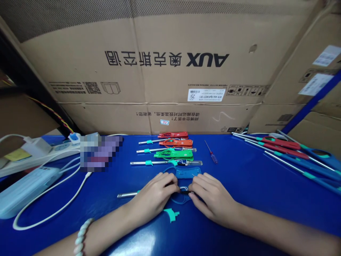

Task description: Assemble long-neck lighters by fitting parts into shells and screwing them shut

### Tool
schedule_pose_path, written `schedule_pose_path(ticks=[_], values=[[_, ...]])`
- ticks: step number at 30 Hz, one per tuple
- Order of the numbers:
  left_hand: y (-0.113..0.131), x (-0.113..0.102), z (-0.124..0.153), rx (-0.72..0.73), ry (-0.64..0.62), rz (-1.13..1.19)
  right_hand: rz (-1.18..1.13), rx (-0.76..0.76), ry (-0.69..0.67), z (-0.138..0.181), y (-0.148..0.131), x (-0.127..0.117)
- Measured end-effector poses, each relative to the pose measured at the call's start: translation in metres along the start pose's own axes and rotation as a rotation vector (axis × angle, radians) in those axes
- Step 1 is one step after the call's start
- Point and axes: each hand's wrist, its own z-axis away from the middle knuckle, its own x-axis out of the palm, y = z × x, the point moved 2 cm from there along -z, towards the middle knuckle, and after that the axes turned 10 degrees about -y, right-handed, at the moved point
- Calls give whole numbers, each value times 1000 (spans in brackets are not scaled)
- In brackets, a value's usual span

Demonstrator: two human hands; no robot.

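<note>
Both my hands rest on the blue table [253, 185], pinching a small assembly between them. My left hand [156, 197] has its fingers closed on a part with a metal tube [127, 195] sticking out to the left. My right hand [211, 197] pinches a dark piece with thin white wires [184, 188] at the middle. A blue plastic shell [188, 172] lies just beyond my fingers. A loose teal clip [171, 214] lies near my wrists. Behind, a green lighter body [174, 154] and two red-orange ones [176, 143] lie in a row with their metal tubes.
A small screwdriver [211, 153] lies right of the row. Several long-tube lighters [287, 151] are piled at the right. A power strip [39, 154], a white box [26, 185] and white cables [66, 202] sit at the left, beside a blurred object [99, 153]. Cardboard boxes [165, 71] wall the back.
</note>
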Motion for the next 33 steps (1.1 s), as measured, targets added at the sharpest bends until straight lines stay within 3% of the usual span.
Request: schedule_pose_path(ticks=[15, 24, 33], values=[[0, 0, 0, -4, -38, -20, 91, -44, 1, 3, -1, 6], [0, 2, 0, 23, -108, -70, 222, -110, 92, 5, -3, 6], [-2, 4, 1, 92, -65, -192, 286, -115, 85, 10, 0, 12]])
